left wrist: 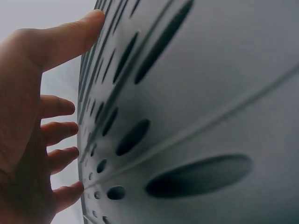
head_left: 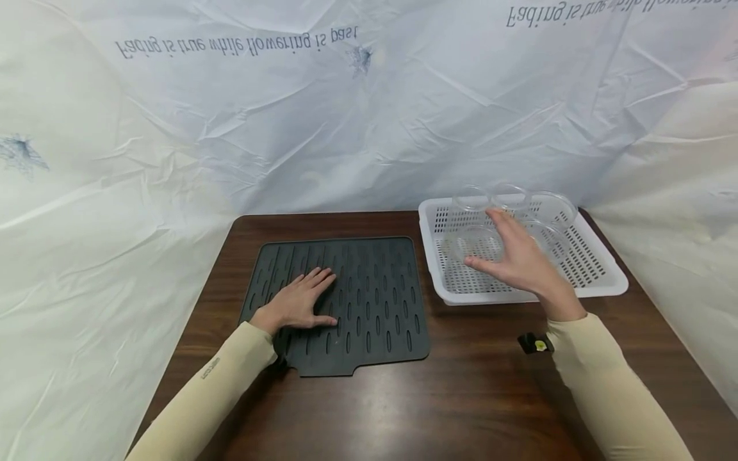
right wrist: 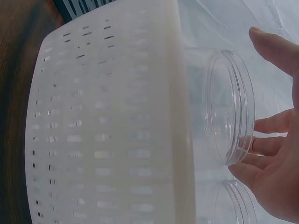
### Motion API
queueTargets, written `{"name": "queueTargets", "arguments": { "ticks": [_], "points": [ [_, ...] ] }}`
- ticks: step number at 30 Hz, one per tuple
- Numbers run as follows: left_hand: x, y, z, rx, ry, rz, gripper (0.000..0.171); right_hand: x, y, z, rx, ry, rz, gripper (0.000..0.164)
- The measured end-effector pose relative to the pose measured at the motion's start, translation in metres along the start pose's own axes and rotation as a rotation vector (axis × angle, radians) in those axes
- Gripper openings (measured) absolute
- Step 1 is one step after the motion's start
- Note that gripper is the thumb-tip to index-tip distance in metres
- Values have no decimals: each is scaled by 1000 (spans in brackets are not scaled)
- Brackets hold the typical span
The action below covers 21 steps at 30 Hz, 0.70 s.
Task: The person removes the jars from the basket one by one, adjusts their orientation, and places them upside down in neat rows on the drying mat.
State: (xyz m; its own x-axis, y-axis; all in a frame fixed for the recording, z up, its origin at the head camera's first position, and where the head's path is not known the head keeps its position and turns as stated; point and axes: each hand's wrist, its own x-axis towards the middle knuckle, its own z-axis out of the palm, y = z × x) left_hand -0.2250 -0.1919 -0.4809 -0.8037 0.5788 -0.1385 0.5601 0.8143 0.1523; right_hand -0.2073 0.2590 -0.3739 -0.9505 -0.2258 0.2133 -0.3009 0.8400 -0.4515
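Observation:
My left hand (head_left: pixel 300 303) rests with spread, straight fingers on a dark grey ridged drying mat (head_left: pixel 375 288). From the left wrist, the fingertips and thumb are right at the surface of the mat (left wrist: pixel 210 107). On the right, my right hand (head_left: pixel 521 259) is over a white perforated plastic basket (head_left: pixel 612 285), thumb and fingers wide apart. Several clear round jars stand in this basket. In the right wrist view one clear jar (right wrist: pixel 229 107) rises above the rim, its threaded mouth close to my fingers. The hand does not grip it. A second jar (right wrist: pixel 233 203) is beside it.
Both mat and basket lie on a dark brown wooden table (head_left: pixel 380 416). Wrinkled white sheeting (head_left: pixel 346 141) with printed lettering hangs behind the table and along both sides. A small black device (head_left: pixel 533 344) with a yellow mark sits at my right wrist.

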Motion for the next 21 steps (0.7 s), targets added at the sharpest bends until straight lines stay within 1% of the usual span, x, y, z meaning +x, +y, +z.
{"name": "queueTargets", "arguments": {
  "ticks": [5,12,16,18,21],
  "points": [
    [0,-4,7,-2,-16,-7,102,2,-1,5,-11,10,-23,108],
    [-4,-9,9,5,8,-18,101,6,-4,10,-8,26,-18,107],
    [-7,-9,12,8,3,-22,101,6,-4,13,-6,52,-25,105],
    [-8,-9,15,12,1,-18,101,6,-5,14,-8,69,-17,103],
    [-7,-9,17,8,9,-8,100,7,-5,15,-10,85,16,103]
  ]
}}
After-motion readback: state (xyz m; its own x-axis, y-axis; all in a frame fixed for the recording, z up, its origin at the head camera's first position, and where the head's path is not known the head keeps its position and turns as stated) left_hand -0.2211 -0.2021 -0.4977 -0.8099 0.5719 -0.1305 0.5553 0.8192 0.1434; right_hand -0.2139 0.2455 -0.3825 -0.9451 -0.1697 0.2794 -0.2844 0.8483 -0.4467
